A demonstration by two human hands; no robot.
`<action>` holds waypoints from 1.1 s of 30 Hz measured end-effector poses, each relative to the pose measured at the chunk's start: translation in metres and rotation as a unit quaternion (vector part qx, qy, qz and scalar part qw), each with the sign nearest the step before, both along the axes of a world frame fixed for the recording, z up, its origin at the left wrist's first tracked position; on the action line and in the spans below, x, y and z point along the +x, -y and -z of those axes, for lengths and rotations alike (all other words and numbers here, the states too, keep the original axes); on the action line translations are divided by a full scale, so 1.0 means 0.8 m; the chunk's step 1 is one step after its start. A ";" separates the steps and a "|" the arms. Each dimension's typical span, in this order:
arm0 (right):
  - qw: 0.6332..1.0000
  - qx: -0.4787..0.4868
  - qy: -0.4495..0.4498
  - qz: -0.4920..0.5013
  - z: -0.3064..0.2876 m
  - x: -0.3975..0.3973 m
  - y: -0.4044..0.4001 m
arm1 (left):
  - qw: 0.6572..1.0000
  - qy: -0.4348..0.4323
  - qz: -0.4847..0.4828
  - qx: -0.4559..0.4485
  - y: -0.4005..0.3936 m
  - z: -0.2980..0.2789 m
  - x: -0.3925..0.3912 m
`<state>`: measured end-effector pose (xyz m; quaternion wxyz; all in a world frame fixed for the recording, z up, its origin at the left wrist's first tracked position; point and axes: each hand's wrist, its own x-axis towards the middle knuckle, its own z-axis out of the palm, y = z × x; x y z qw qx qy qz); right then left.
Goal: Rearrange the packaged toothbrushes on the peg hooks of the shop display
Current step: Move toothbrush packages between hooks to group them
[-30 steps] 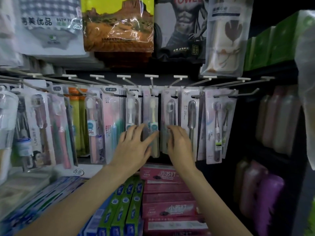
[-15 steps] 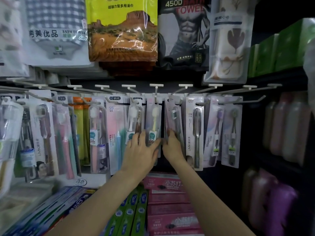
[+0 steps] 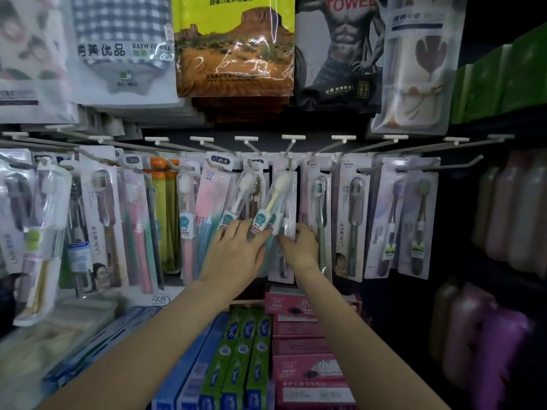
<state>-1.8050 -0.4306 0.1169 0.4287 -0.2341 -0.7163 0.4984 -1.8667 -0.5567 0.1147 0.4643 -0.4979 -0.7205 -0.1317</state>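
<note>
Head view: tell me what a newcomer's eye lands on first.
Two bare hands meet at the centre: the left hand presses on tilted toothbrush packs, the right hand pinches a pack's lower edge. Above hang a yellow desert-print bag and a towel pack with a muscular torso.

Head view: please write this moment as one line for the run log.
left hand: on tilted yellow-brush pack | right hand: gripping pink pack bottom edge | packs on hooks | stage: sorting

Glossy clear plastic toothbrush packs (image 3: 282, 202)
</note>
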 end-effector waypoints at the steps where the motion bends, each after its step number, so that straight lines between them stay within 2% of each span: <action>1: 1.000 0.003 -0.015 -0.003 0.000 0.009 0.004 | 1.000 0.015 0.013 0.001 0.002 0.001 0.001; 3: 0.999 0.010 -0.029 -0.021 -0.004 0.029 0.008 | 0.993 0.107 0.055 -0.011 0.002 0.004 0.009; 6: 0.997 0.043 -0.024 -0.060 -0.007 0.052 0.008 | 0.956 0.269 0.116 -0.022 -0.003 0.010 0.023; 10: 0.993 0.052 -0.034 -0.102 -0.006 0.070 0.005 | 0.922 0.343 0.180 -0.001 -0.014 0.012 0.044; 16: 0.993 0.080 0.004 -0.091 -0.020 0.097 -0.013 | 0.931 0.334 0.148 -0.005 -0.011 0.010 0.046; 20: 0.987 0.132 0.065 -0.066 -0.030 0.103 -0.016 | 0.933 0.336 0.124 -0.023 0.003 0.006 0.042; 26: 0.958 0.228 0.176 -0.018 -0.055 0.114 -0.030 | 0.943 0.322 0.072 -0.032 0.011 -0.004 0.043; 33: 0.904 0.335 0.266 0.025 -0.095 0.136 -0.033 | 0.956 0.290 0.006 -0.053 0.022 -0.012 0.034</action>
